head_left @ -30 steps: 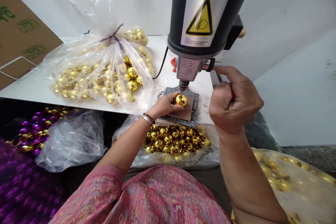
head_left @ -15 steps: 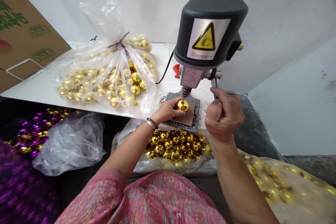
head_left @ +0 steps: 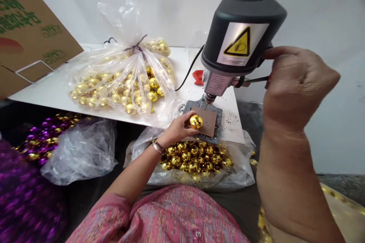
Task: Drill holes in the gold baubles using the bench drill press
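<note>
My left hand (head_left: 177, 129) pinches a faceted gold ball (head_left: 195, 121) at the near-left corner of the brown pad (head_left: 208, 120) on the drill's grey base. The bit (head_left: 208, 100) of the small black bench drill (head_left: 242, 34) hangs above the pad, clear of the ball. My right hand (head_left: 293, 83) is closed in a fist around the drill's lever handle (head_left: 256, 80), raised at the right of the drill head.
A tied clear bag of gold balls (head_left: 122, 83) lies on the white table (head_left: 42, 91). An open bag of gold balls (head_left: 196, 159) sits below the table edge. Purple beads (head_left: 40, 140), a crumpled plastic bag (head_left: 80, 152) and a cardboard box (head_left: 28, 34) are at left.
My right hand has risen with the lever, and the bit has lifted off the ball. My left hand has drawn the ball toward the pad's near-left corner.
</note>
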`<move>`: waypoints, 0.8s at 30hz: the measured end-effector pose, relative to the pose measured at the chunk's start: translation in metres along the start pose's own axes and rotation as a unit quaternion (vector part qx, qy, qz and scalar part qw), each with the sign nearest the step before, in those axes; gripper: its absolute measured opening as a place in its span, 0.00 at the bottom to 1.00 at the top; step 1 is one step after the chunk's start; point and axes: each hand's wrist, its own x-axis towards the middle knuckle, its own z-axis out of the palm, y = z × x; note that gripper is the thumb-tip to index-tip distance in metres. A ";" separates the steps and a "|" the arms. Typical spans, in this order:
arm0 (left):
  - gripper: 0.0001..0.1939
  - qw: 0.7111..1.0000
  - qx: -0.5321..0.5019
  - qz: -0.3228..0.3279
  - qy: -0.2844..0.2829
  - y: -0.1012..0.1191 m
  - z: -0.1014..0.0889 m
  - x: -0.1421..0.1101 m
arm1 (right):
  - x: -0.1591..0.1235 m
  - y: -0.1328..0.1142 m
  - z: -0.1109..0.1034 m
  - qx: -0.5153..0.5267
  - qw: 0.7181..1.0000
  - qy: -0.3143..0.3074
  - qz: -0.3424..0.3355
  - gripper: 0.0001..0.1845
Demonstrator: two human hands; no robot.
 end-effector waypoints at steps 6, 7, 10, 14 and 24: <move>0.32 0.999 0.024 0.033 -0.022 -0.007 -0.019 -0.042 | -0.006 -0.001 0.000 -0.023 0.998 -0.011 0.061 0.25; 0.33 0.998 0.030 0.032 -0.035 -0.009 -0.022 -0.048 | -0.006 -0.001 0.000 -0.022 0.998 -0.010 0.058 0.25; 0.37 0.996 0.051 0.025 -0.070 -0.017 -0.033 -0.063 | -0.007 0.002 0.000 -0.022 0.999 0.002 0.038 0.25; 0.28 0.995 0.092 -0.023 0.043 -0.025 -0.057 -0.054 | -0.008 0.005 0.000 -0.052 0.997 -0.005 0.055 0.28; 0.20 0.847 0.458 -0.246 0.109 -0.027 -0.138 0.060 | -0.014 0.002 0.001 -0.022 0.999 0.018 0.015 0.23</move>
